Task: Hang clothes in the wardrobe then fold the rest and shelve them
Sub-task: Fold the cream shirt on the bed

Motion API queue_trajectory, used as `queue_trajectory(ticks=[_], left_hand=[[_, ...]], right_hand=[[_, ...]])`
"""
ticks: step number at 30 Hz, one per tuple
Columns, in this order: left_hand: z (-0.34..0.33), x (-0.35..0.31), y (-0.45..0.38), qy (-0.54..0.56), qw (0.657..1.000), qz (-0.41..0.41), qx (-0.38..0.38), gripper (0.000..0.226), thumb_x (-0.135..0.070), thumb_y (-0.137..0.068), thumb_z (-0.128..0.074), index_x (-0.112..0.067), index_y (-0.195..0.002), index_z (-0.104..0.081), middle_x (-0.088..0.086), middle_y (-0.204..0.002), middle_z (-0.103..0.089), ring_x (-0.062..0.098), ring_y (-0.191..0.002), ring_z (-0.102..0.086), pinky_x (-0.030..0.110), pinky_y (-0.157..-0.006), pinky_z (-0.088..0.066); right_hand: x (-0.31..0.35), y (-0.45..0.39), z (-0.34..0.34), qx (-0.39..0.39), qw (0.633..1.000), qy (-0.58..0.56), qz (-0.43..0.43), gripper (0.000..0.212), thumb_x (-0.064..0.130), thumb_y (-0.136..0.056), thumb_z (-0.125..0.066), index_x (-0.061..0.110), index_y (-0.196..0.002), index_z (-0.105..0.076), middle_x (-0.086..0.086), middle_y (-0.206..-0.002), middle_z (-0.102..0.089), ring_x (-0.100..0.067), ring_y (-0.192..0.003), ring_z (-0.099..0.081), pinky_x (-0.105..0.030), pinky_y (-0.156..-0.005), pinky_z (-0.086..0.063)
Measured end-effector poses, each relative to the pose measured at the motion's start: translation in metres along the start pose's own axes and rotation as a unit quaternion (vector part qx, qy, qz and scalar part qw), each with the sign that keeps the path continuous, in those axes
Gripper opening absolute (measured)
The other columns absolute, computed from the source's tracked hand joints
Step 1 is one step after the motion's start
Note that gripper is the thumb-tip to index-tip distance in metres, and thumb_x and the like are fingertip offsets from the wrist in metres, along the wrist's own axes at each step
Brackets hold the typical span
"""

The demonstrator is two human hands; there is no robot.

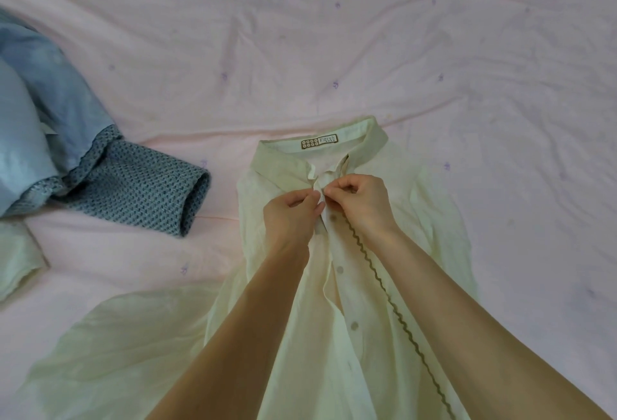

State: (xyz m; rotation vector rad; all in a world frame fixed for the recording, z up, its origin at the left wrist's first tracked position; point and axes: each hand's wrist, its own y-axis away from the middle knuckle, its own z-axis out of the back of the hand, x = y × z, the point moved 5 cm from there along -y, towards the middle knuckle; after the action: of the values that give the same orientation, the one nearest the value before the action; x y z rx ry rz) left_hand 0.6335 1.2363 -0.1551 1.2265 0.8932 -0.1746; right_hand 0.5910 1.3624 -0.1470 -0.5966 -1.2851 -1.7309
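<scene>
One piece of writing shows: a small woven label (319,141) sewn inside the back of the collar (370,134) of the pale yellow shirt (360,336). It is cream with a brown border, carries three small square patterned marks on its left part and a short brown word to their right. The word looks like "Fizesh", though the letters are too small to be certain.

We see a pale yellow shirt (334,319) w/ olive zigzag trim (377,279) & grey buttons (340,269), a pink sheet (334,52) w/ small purple motifs, and blue clothes (50,102) w/ a dotted-weave cuff (150,196).
</scene>
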Motion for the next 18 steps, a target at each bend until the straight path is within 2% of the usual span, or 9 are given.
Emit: queue_trajectory(ticks=[7,11,13,15,18], left_hand=[[-0.0009,0.0008,-0.0005,0.023,1.000,0.000,0.011,0.010,-0.007,-0.088,-0.068,-0.004,-0.097,-0.070,0.002,-0.086,-0.072,0.006,-0.076,-0.072,0.018,-0.073,-0.054],[-0.0010,-0.0004,-0.0004,0.036,0.998,-0.014,0.058,0.014,-0.006,-0.092,-0.062,0.000,-0.101,-0.071,0.010,-0.093,-0.073,0.010,-0.084,-0.072,0.019,-0.079,-0.056],[0.0014,-0.0009,0.0000,0.045,0.996,-0.020,0.074,0.014,-0.002,-0.089,-0.064,0.001,-0.100,-0.071,0.012,-0.094,-0.074,0.015,-0.088,-0.072,0.020,-0.080,-0.056],[0.0042,-0.0024,0.0015,0.030,0.997,-0.035,0.061,0.012,0.003,-0.085,-0.067,0.000,-0.095,-0.072,0.012,-0.089,-0.074,0.016,-0.084,-0.073,0.018,-0.074,-0.056],[0.0041,-0.0048,0.0029,-0.024,0.997,-0.070,0.030,0.009,0.000,-0.081,-0.071,-0.006,-0.088,-0.075,0.007,-0.079,-0.074,0.016,-0.077,-0.073,0.020,-0.070,-0.056]], right_hand=[[-0.0010,-0.0004,0.0005,0.009,1.000,-0.011,-0.005,0.007,0.010,-0.085,-0.067,0.010,-0.081,-0.073,0.002,-0.074,-0.069,-0.007,-0.069,-0.063,-0.019,-0.073,-0.053],[0.0008,-0.0029,0.0003,0.019,1.000,-0.022,-0.002,0.007,0.009,-0.085,-0.068,0.008,-0.081,-0.074,-0.004,-0.072,-0.069,-0.005,-0.062,-0.063,-0.017,-0.067,-0.054],[0.0001,-0.0024,0.0005,0.046,0.998,-0.049,-0.008,0.010,0.008,-0.084,-0.069,0.012,-0.076,-0.074,-0.007,-0.076,-0.072,-0.011,-0.069,-0.067,-0.022,-0.074,-0.056],[-0.0017,-0.0010,0.0006,0.075,0.993,-0.091,-0.020,0.014,0.005,-0.083,-0.070,0.014,-0.073,-0.075,-0.006,-0.079,-0.073,-0.014,-0.075,-0.069,-0.026,-0.080,-0.057],[-0.0051,0.0003,-0.0004,0.082,0.989,-0.118,-0.030,0.012,0.002,-0.084,-0.067,0.009,-0.077,-0.076,-0.010,-0.081,-0.074,-0.016,-0.076,-0.070,-0.027,-0.081,-0.057]])
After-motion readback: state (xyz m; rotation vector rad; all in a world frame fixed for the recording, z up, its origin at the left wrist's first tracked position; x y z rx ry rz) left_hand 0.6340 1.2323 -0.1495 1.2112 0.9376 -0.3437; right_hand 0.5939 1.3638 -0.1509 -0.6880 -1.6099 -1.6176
